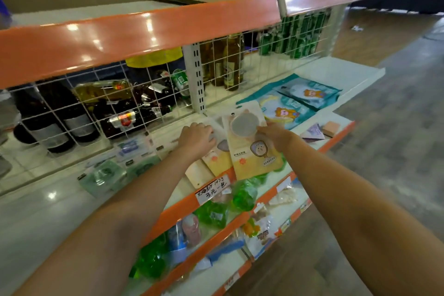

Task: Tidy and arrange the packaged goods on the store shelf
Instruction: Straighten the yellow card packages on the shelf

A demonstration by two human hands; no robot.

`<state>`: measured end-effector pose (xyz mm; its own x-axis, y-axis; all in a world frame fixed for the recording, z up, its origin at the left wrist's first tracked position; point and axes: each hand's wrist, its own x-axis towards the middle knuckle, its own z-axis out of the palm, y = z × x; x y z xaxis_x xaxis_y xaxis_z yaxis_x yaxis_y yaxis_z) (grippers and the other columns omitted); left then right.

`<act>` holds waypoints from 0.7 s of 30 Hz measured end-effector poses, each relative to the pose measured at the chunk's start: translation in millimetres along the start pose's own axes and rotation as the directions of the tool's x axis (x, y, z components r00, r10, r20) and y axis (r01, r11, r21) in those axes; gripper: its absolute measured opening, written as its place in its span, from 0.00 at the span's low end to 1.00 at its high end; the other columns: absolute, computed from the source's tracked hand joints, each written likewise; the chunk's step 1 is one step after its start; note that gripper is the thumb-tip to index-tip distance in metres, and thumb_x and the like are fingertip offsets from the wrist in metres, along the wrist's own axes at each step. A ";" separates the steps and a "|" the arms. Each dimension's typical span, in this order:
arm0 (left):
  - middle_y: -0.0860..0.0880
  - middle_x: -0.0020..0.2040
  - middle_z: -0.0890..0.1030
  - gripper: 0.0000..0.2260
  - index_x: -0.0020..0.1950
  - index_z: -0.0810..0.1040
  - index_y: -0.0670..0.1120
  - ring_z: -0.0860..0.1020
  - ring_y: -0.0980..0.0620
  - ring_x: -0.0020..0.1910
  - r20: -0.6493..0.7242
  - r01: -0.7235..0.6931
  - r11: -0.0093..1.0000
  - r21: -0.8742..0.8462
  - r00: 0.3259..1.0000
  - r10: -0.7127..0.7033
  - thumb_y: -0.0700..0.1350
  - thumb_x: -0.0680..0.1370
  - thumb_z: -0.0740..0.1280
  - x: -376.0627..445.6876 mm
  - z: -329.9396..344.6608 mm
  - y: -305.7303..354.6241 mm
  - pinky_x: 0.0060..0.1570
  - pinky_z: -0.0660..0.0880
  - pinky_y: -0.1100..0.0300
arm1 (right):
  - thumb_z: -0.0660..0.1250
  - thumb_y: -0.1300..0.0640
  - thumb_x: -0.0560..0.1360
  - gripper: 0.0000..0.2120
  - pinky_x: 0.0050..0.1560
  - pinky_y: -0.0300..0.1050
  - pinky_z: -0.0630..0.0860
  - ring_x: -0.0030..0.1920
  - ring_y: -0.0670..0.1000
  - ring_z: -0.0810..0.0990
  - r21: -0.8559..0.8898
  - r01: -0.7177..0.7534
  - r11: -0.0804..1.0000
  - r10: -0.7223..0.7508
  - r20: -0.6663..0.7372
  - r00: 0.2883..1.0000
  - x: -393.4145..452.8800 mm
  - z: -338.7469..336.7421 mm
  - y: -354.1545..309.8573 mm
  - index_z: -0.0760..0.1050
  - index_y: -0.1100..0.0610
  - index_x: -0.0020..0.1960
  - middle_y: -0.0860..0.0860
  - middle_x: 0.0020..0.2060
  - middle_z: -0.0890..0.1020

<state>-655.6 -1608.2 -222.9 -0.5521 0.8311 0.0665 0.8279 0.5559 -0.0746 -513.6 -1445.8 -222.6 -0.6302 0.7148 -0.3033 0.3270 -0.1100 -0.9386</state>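
A cream-and-yellow flat package point(249, 142) with a round grey window lies on the white shelf point(336, 74), on top of a second similar package point(215, 157). My right hand point(274, 136) pinches the top package at its right edge. Over the upper part of the lower package lies my left hand point(197, 137), its fingers curled down onto it. Two teal packages point(310, 94) point(283, 110) with a cartoon bear lie flat to the right. Green and clear flat packs point(105, 175) lie on the shelf to the left.
A white wire grid point(134, 103) backs the shelf, with dark and yellow bottles and green cans behind it. An orange-edged shelf point(149, 31) overhangs above. Lower shelves hold green bags point(242, 194) and snack packs. A small orange block point(331, 128) and a purple packet point(312, 132) sit near the right edge.
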 end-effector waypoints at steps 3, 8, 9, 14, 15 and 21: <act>0.46 0.62 0.75 0.17 0.64 0.73 0.47 0.72 0.45 0.61 -0.007 -0.020 1.000 0.024 1.000 0.021 0.52 0.81 0.54 18.8 0.8 -3.3 0.54 0.69 0.52 | 0.60 0.63 0.80 0.16 0.41 0.36 0.77 0.40 0.51 0.75 -0.136 0.022 0.990 -0.027 -0.032 0.999 13.6 -6.5 -9.8 0.69 0.67 0.67 0.53 0.41 0.76; 0.46 0.65 0.74 0.18 0.67 0.72 0.48 0.71 0.45 0.64 0.001 -0.030 1.000 0.005 1.000 0.030 0.54 0.81 0.54 40.8 6.3 -5.0 0.59 0.68 0.50 | 0.60 0.60 0.80 0.17 0.63 0.49 0.71 0.51 0.51 0.71 -0.350 0.077 0.934 -0.091 -0.023 0.996 37.8 -11.3 -18.5 0.71 0.66 0.67 0.54 0.50 0.72; 0.46 0.65 0.74 0.18 0.67 0.72 0.48 0.70 0.45 0.64 0.008 -0.025 1.000 0.009 1.000 0.025 0.54 0.81 0.54 43.9 8.0 -5.4 0.60 0.68 0.50 | 0.60 0.60 0.80 0.17 0.63 0.49 0.71 0.50 0.53 0.73 -0.389 0.070 0.919 -0.087 -0.025 0.996 41.5 -10.4 -18.5 0.72 0.66 0.66 0.54 0.49 0.73; 0.47 0.66 0.74 0.18 0.68 0.72 0.49 0.71 0.46 0.64 0.019 0.009 1.000 0.018 1.000 -0.009 0.54 0.81 0.55 55.2 12.2 -7.7 0.59 0.68 0.51 | 0.61 0.58 0.79 0.16 0.63 0.51 0.73 0.52 0.54 0.76 -0.512 0.090 0.855 -0.090 0.023 0.996 70.1 -3.2 -25.1 0.74 0.64 0.64 0.55 0.52 0.78; 0.47 0.66 0.74 0.18 0.68 0.71 0.49 0.71 0.46 0.65 0.020 0.021 1.000 0.007 1.000 -0.021 0.54 0.81 0.55 57.6 11.5 -8.9 0.60 0.68 0.51 | 0.61 0.58 0.79 0.16 0.65 0.52 0.72 0.56 0.57 0.77 -0.534 0.090 0.841 -0.087 0.031 0.996 77.0 -2.2 -28.1 0.73 0.64 0.64 0.58 0.56 0.79; 0.47 0.64 0.76 0.18 0.66 0.73 0.48 0.71 0.46 0.64 0.019 0.141 0.989 -0.044 0.990 -0.140 0.54 0.80 0.57 65.1 14.9 -14.5 0.62 0.69 0.51 | 0.59 0.61 0.79 0.16 0.58 0.48 0.73 0.50 0.54 0.73 -0.663 0.147 0.734 -0.082 0.128 0.988 106.7 0.9 -38.3 0.72 0.65 0.65 0.58 0.51 0.76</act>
<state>-705.0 -1562.0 -232.3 -0.6644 0.7452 0.0574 0.7454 0.6663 -0.0205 -594.0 -1365.9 -219.1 -0.7399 0.6271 -0.2436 0.6144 0.4824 -0.6243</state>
